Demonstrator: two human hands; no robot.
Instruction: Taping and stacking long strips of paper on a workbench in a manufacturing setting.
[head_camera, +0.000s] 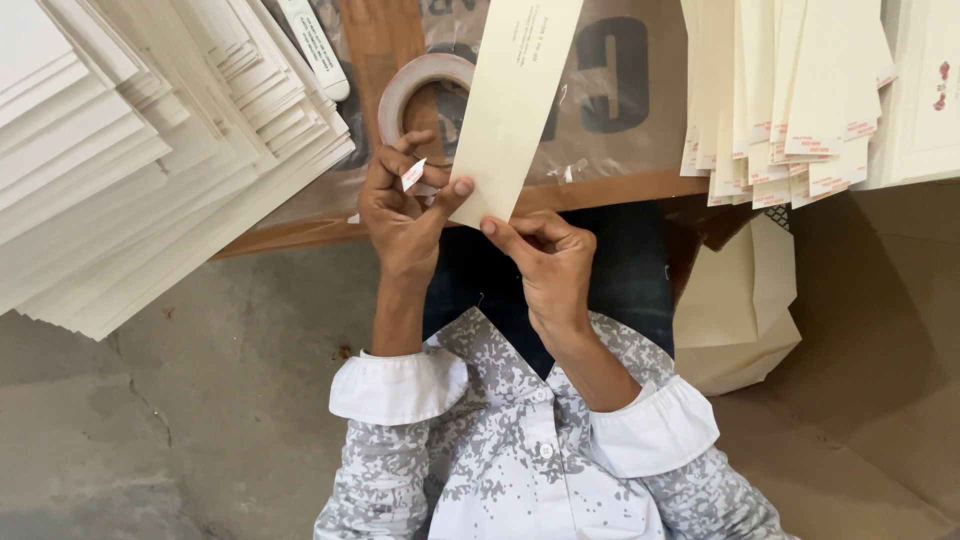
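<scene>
Just below the roll of tape (425, 95), which lies on the low wooden board (600, 190), the person holds a long cream paper strip (505, 110) by its near end. Left hand (405, 215) is closed: its thumb presses the strip's lower corner while its fingers pinch a small white-and-red tape backing (413, 174). Right hand (550, 265), nearer the body than the roll, grips the strip's bottom edge between thumb and forefinger, fingers curled narrow. Right of the roll, a row of cream envelopes with red-edged tape strips (790, 100) hangs over the board's edge; these look already taped. Left of the roll, a big fanned stack of plain cream sheets (140, 150) seems still to be worked, so I judge the job partly done, with much left. More folded cream pieces (740, 310) lie on the floor, below and right of the roll.
</scene>
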